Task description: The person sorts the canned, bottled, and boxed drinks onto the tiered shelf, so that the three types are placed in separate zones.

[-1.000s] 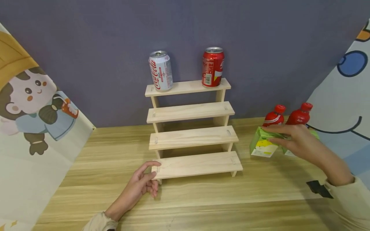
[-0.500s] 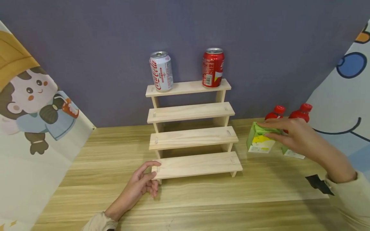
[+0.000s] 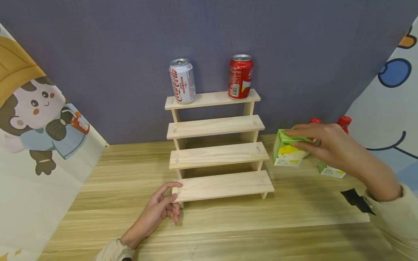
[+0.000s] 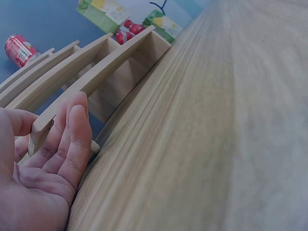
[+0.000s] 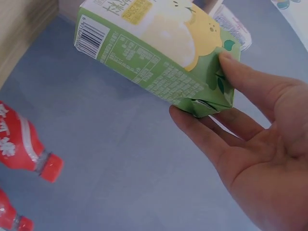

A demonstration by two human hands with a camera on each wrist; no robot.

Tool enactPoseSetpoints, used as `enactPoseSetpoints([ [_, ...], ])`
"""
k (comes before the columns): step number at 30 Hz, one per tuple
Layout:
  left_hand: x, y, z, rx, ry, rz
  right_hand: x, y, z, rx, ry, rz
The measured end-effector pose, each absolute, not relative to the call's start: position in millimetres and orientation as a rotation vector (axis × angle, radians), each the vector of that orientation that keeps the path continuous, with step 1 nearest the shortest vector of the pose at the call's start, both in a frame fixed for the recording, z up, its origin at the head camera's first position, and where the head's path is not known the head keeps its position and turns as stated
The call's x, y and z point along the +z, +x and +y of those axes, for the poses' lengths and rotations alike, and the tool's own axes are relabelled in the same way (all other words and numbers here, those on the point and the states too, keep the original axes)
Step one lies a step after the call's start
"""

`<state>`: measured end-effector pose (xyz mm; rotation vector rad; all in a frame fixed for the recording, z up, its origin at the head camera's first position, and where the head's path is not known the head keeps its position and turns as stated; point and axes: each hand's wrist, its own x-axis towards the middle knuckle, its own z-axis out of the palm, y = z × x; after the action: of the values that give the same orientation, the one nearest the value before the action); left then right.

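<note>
My right hand (image 3: 336, 148) pinches a green and yellow drink carton (image 3: 289, 154) by its top, to the right of a stepped wooden shelf (image 3: 222, 186). In the right wrist view, thumb and fingers grip the carton (image 5: 159, 53) at its top end, with the barcode side showing. My left hand (image 3: 160, 206) holds the left end of the lowest step, thumb on the upper face and other fingers below, as the left wrist view shows. On the top step stand a white Coca-Cola can (image 3: 182, 81) at left and a red can (image 3: 240, 77) at right.
Behind my right hand are two red-capped bottles (image 3: 344, 121), mostly hidden in the head view. A second green carton (image 3: 331, 171) stands on the wooden table (image 3: 130, 174) beneath that hand. A dark wall (image 3: 130, 72) rises close behind the shelf.
My right hand has lifted the carton and carried it slightly left toward the shelf, away from the second carton. The left hand has stayed at the lowest step.
</note>
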<state>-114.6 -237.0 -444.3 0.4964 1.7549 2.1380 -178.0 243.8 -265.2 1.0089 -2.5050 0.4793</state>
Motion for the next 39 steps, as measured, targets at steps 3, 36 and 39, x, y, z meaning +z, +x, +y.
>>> enactPoseSetpoints([
  [3,-445,-114,-238,2.134,0.489,1.765,-259,-176,236,0.500,1.010,-2.498],
  [36,-447,-116,-238,2.163,0.542,1.753,-219,-206,125,0.689,1.307,-2.307],
  [39,-447,-115,-237,2.165,0.545,1.745,-219,-211,113,0.730,1.346,-2.248],
])
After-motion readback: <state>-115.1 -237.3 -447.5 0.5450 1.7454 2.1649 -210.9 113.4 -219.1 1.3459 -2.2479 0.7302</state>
